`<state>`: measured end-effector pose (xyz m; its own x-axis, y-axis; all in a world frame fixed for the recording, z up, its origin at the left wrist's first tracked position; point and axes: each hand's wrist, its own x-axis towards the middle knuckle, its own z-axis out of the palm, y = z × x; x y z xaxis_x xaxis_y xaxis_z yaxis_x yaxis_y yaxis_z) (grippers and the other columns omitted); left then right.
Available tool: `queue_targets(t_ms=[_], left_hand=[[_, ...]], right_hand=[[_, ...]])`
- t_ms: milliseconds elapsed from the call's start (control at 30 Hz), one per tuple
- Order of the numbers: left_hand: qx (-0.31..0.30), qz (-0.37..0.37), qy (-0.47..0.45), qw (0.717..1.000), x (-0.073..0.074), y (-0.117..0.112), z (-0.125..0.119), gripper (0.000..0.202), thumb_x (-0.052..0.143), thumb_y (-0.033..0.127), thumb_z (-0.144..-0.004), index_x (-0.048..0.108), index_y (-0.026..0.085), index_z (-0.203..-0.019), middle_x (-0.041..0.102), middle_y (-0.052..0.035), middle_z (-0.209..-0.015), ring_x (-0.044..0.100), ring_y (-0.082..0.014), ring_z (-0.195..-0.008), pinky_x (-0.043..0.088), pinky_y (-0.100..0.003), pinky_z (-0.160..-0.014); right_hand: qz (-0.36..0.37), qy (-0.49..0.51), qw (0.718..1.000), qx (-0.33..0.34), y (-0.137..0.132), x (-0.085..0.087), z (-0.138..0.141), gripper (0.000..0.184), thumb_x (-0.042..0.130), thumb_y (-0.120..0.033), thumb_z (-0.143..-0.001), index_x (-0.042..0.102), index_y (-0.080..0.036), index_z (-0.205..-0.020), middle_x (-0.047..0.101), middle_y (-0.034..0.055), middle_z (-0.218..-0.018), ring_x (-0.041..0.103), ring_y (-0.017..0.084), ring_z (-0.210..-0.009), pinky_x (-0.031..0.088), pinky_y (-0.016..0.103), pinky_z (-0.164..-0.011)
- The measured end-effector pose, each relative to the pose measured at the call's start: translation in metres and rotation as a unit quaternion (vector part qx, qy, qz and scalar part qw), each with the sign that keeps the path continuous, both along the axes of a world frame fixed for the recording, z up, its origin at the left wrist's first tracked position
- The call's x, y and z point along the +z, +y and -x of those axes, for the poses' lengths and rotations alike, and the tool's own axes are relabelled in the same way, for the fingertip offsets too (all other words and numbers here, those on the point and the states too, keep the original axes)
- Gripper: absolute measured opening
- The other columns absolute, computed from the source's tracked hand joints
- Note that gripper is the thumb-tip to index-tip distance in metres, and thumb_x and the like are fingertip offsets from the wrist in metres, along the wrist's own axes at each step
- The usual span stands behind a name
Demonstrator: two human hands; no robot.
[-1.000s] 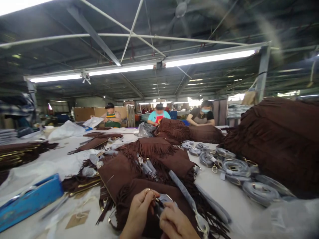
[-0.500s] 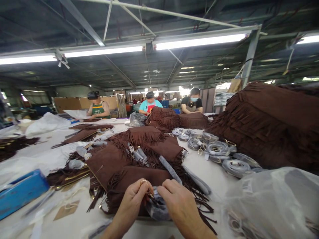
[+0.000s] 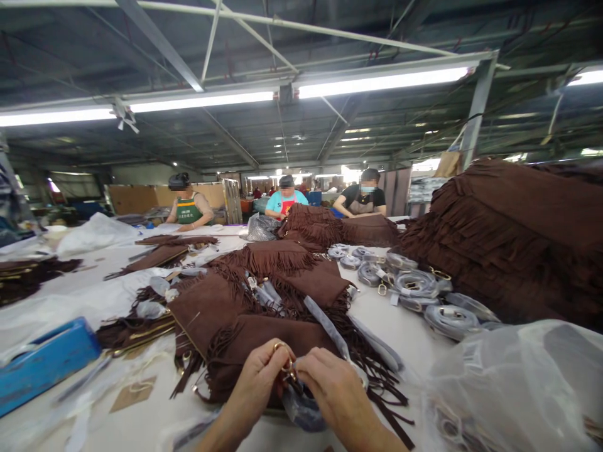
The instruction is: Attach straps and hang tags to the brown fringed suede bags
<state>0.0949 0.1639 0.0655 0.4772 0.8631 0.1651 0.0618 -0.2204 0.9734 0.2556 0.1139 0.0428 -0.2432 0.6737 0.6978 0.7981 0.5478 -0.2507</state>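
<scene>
Pinching a gold clasp point(image 3: 289, 371) between thumb and forefinger, the left hand point(image 3: 259, 369) is keeping its grip closed, with a gold ring showing at the fingertips. The right hand point(image 3: 336, 382) is meeting it from the other side, its fingers bending in and its grip closing on the end of a wrapped strap point(image 3: 304, 409) right beside the clasp; the exact spot of contact is hiding behind the fingers. The strap, grey in its plastic cover, is looping down below and between both hands, above the near edge of the bench point(image 3: 384, 326). Just beyond the hands, a brown fringed bag point(image 3: 276, 329) is lying flat, with more brown fringed pieces spreading out behind it. Coiled straps point(image 3: 414, 284) are sitting in a cluster to the right, and a tall brown pile point(image 3: 522, 232) is rising past them. A clear plastic bag point(image 3: 527, 370) is bulging at the lower right. Over on the left, a blue holder point(image 3: 49, 364) is resting near a brown paper tag point(image 3: 133, 393). Three people are working across the bench.
</scene>
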Motion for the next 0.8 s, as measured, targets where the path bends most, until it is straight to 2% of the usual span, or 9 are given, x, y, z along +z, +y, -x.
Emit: queue_targets(t_ms=[133, 233, 300, 400, 533, 633, 733, 800], left_hand=[[-0.008, 0.026, -0.011, 1.0, -0.001, -0.001, 0.0, 0.046, 0.057, 0.062, -0.078, 0.055, 0.017, -0.071, 0.05, 0.0036, -0.06, 0.047, -0.0109, -0.051, 0.038, -0.02, -0.043], [-0.014, 0.061, -0.026, 0.998, -0.001, -0.004, -0.001, 0.045, 0.061, 0.061, -0.076, 0.053, 0.017, -0.069, 0.05, 0.004, -0.06, 0.047, -0.0107, -0.05, 0.038, -0.021, -0.043], [-0.014, 0.089, -0.039, 0.995, 0.0, -0.006, -0.001, 0.042, 0.063, 0.057, -0.076, 0.051, 0.018, -0.067, 0.05, 0.0044, -0.06, 0.048, -0.0102, -0.051, 0.038, -0.021, -0.045], [-0.002, 0.115, -0.056, 0.992, 0.002, -0.007, -0.001, 0.038, 0.065, 0.051, -0.076, 0.049, 0.017, -0.066, 0.052, 0.0048, -0.06, 0.05, -0.0093, -0.053, 0.037, -0.019, -0.05], [0.02, 0.135, -0.058, 0.989, 0.005, -0.006, 0.001, 0.037, 0.066, 0.05, -0.073, 0.053, 0.017, -0.067, 0.051, 0.0051, -0.059, 0.049, -0.0101, -0.055, 0.034, -0.018, -0.048], [0.032, 0.148, -0.063, 0.986, 0.003, -0.005, 0.002, 0.037, 0.069, 0.05, -0.068, 0.056, 0.016, -0.069, 0.053, 0.0041, -0.062, 0.048, -0.0103, -0.058, 0.036, -0.018, -0.049], [0.016, 0.169, -0.065, 0.983, -0.002, -0.005, 0.0, 0.041, 0.07, 0.054, -0.066, 0.057, 0.016, -0.073, 0.055, 0.0031, -0.063, 0.049, -0.0109, -0.056, 0.041, -0.02, -0.05], [-0.003, 0.181, -0.064, 0.981, -0.002, -0.006, 0.0, 0.044, 0.069, 0.057, -0.066, 0.056, 0.016, -0.074, 0.055, 0.0031, -0.062, 0.05, -0.0111, -0.054, 0.043, -0.022, -0.05]], right_hand=[[0.102, 0.096, 0.988, 0.071, -0.003, 0.002, -0.001, 0.018, 0.045, -0.018, -0.098, 0.057, -0.022, -0.084, 0.063, -0.0022, -0.079, 0.06, 0.013, -0.074, 0.042, 0.022, -0.067], [0.14, 0.116, 0.982, 0.058, -0.008, 0.005, 0.0, 0.015, 0.042, -0.017, -0.097, 0.054, -0.022, -0.09, 0.064, -0.0007, -0.083, 0.061, 0.015, -0.078, 0.044, 0.025, -0.07], [0.129, 0.09, 0.987, 0.042, -0.011, 0.005, 0.004, 0.009, 0.049, -0.015, -0.091, 0.053, -0.021, -0.097, 0.064, 0.0017, -0.089, 0.061, 0.019, -0.082, 0.045, 0.029, -0.074], [0.086, 0.035, 0.995, 0.039, -0.013, 0.002, 0.012, 0.025, 0.06, -0.012, -0.081, 0.052, -0.02, -0.103, 0.063, 0.0043, -0.095, 0.059, 0.022, -0.086, 0.046, 0.033, -0.075], [0.061, 0.008, 0.998, 0.033, -0.012, -0.005, 0.02, 0.018, 0.056, -0.01, -0.084, 0.053, -0.022, -0.098, 0.062, 0.0054, -0.101, 0.058, 0.022, -0.09, 0.048, 0.033, -0.078], [0.063, 0.013, 0.997, 0.033, -0.01, -0.01, 0.022, 0.02, 0.055, -0.01, -0.086, 0.054, -0.023, -0.101, 0.061, 0.0053, -0.104, 0.059, 0.021, -0.091, 0.05, 0.031, -0.078], [0.055, 0.036, 0.997, 0.033, -0.009, -0.013, 0.024, 0.016, 0.049, -0.01, -0.09, 0.057, -0.023, -0.096, 0.06, 0.0065, -0.109, 0.059, 0.021, -0.096, 0.049, 0.031, -0.08], [0.048, 0.07, 0.995, 0.049, -0.009, -0.008, 0.023, 0.016, 0.047, -0.011, -0.091, 0.058, -0.023, -0.088, 0.059, 0.0071, -0.113, 0.057, 0.021, -0.1, 0.048, 0.031, -0.083]])
